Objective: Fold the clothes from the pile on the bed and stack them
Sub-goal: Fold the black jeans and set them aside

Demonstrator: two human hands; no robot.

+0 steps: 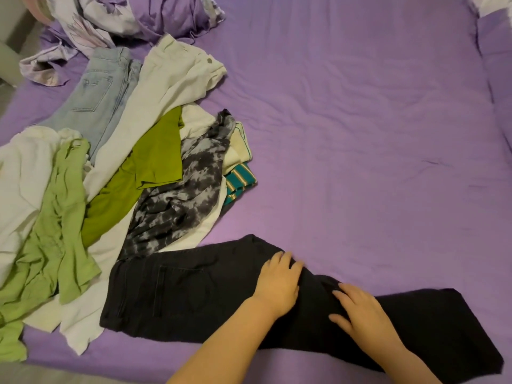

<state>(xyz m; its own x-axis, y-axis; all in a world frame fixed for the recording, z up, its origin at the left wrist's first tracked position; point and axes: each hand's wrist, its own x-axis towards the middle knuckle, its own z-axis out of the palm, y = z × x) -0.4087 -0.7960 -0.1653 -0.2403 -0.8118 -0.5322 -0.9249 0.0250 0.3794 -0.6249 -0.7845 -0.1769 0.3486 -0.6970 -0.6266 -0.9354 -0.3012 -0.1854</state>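
A pair of black jeans lies flat along the near edge of the purple bed, legs together and running to the right. My left hand presses flat on the jeans near the crotch. My right hand rests flat on the leg just to its right, fingers spread. To the left lies the pile of clothes: a grey tie-dye top, an olive green shirt, a light green top, cream trousers, light blue jeans and a teal striped piece.
A rumpled purple floral duvet is bunched at the far left corner. A purple pillow sits at the right edge. White garments spread over the bed's left side.
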